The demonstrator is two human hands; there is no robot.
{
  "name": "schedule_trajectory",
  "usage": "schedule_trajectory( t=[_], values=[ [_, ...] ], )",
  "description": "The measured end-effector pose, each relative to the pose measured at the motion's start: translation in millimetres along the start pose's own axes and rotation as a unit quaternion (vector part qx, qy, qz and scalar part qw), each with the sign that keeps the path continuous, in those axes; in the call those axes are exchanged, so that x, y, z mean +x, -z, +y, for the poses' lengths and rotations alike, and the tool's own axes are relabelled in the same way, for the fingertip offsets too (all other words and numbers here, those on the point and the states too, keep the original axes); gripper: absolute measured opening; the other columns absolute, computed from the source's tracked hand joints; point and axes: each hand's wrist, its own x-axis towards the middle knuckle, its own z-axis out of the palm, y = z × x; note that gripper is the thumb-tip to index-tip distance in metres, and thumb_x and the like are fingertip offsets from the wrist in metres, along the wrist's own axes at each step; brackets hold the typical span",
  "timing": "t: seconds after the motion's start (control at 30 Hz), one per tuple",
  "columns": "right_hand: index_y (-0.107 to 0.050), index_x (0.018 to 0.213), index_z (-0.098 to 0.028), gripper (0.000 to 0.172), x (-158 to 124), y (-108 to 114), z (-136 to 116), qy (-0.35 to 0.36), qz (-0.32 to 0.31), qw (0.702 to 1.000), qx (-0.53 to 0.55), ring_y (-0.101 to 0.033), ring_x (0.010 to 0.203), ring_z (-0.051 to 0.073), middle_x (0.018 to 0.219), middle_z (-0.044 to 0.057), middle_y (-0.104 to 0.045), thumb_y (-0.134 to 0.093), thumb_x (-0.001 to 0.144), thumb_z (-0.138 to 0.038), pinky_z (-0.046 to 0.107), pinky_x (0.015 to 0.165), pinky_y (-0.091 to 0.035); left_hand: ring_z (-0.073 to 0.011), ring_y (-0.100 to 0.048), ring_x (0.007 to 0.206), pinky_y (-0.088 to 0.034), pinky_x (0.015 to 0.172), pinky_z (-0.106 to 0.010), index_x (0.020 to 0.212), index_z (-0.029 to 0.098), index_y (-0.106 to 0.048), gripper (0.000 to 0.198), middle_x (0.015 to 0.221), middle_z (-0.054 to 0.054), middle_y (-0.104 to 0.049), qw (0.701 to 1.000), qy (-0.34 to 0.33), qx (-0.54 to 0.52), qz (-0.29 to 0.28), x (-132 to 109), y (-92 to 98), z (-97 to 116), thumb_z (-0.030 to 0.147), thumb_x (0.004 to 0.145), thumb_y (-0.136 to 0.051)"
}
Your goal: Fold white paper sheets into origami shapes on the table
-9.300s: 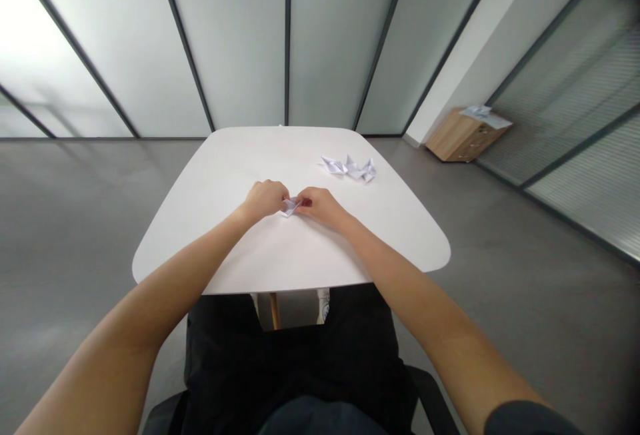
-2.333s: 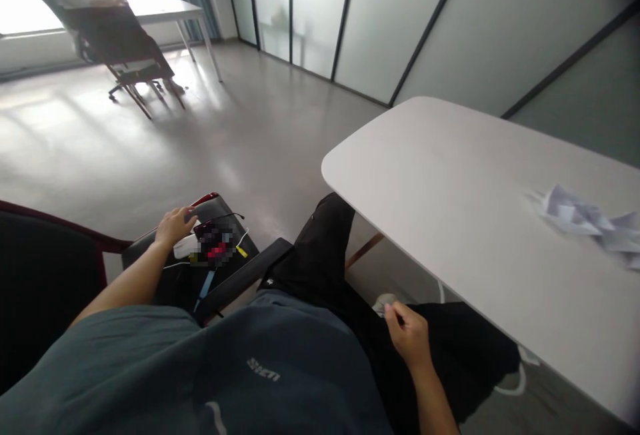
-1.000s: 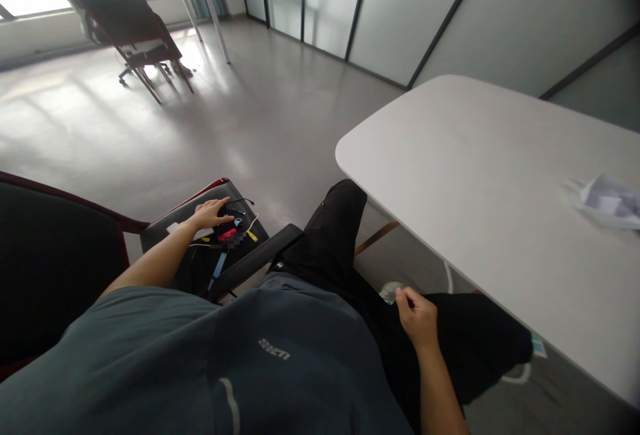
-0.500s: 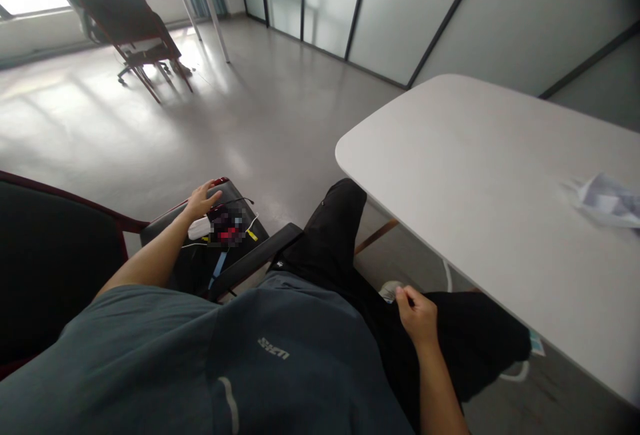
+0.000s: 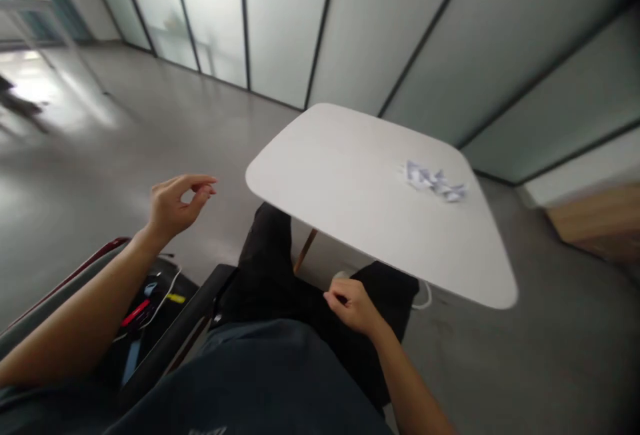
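Two hands show in the head view, and neither is at the folded paper [image 5: 434, 183]. The paper lies on the white table [image 5: 345, 162], ahead and to the right of the right hand [image 5: 353, 303] and well apart from both grips. Its raised points and creases suggest that folding is done there; the pieces sit close together, too blurred for a sure count. Whether any folding is left cannot be told.

Left hand [image 5: 173, 205]: raised left of the table, clear of its edge. The thumb and forefinger bow toward each other, tips almost meeting; no held item shows, but a very small one cannot be ruled out. The forearm slants across a dark chair seat. Below this grip, nearer the body, the seat carries a red item [image 5: 135, 313], a yellow tag [image 5: 176, 298], a white cord [image 5: 167, 294] and a blue strap [image 5: 131, 360].

Right hand: low over the dark trousers [image 5: 265, 288], short of the near table edge, fingers curled in a loose fist. No object shows in it.
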Motion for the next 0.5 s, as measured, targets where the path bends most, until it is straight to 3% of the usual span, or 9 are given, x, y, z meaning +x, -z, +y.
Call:
schedule_trajectory(
  t=[0.1,0.2,0.3,0.37,0.5],
  values=[
    [-0.049,0.064,-0.023,0.035,19.5,47.5,-23.5,0.049,0.003,0.999,-0.023,-0.049,0.060,0.015,0.061,0.000,-0.054,-0.054,0.098,-0.028,0.031,0.062,-0.036,-0.0176,-0.075,0.083,-0.058,0.084,-0.031,0.109,0.031,-0.079,0.021,0.094,0.000,-0.080,0.982,-0.161,-0.053,-0.085,52.5,-60.1,51.8,0.033,0.092,-0.066],
    [-0.050,0.062,-0.023,0.038,34.3,105.8,-21.1,0.031,0.073,0.995,-0.061,-0.046,0.059,0.015,0.060,-0.001,-0.051,-0.055,0.099,-0.028,0.031,0.062,-0.036,-0.0200,-0.074,0.089,-0.056,0.090,-0.035,0.111,0.029,-0.079,0.025,0.098,-0.001,-0.080,0.956,-0.241,-0.081,-0.146,107.2,-128.4,96.7,0.036,0.096,-0.061],
    [-0.054,0.062,-0.023,0.038,46.3,165.9,11.0,-0.040,0.152,0.983,-0.093,-0.046,0.058,0.014,0.061,0.000,-0.055,-0.055,0.099,-0.035,0.031,0.061,-0.035,-0.0217,-0.073,0.092,-0.055,0.090,-0.036,0.114,0.028,-0.078,0.029,0.101,-0.003,-0.079,0.940,-0.270,-0.080,-0.192,156.6,-195.4,130.8,0.039,0.099,-0.056],
    [-0.056,0.062,-0.022,0.041,53.7,203.1,44.0,-0.096,0.207,0.966,-0.126,-0.050,0.060,0.015,0.062,0.001,-0.058,-0.054,0.099,-0.039,0.031,0.063,-0.037,-0.0238,-0.072,0.097,-0.054,0.090,-0.037,0.118,0.029,-0.076,0.031,0.106,-0.004,-0.079,0.933,-0.277,-0.054,-0.225,181.3,-236.5,141.9,0.039,0.099,-0.054],
    [-0.064,0.074,-0.020,0.040,66.0,263.2,109.5,-0.224,0.364,0.892,-0.149,-0.056,0.066,0.017,0.068,0.003,-0.066,-0.053,0.099,-0.049,0.030,0.065,-0.040,-0.0276,-0.070,0.109,-0.054,0.095,-0.040,0.123,0.031,-0.074,0.034,0.118,-0.005,-0.077,0.920,-0.270,0.011,-0.283,205.5,-305.8,134.5,0.040,0.098,-0.053]
  ],
)
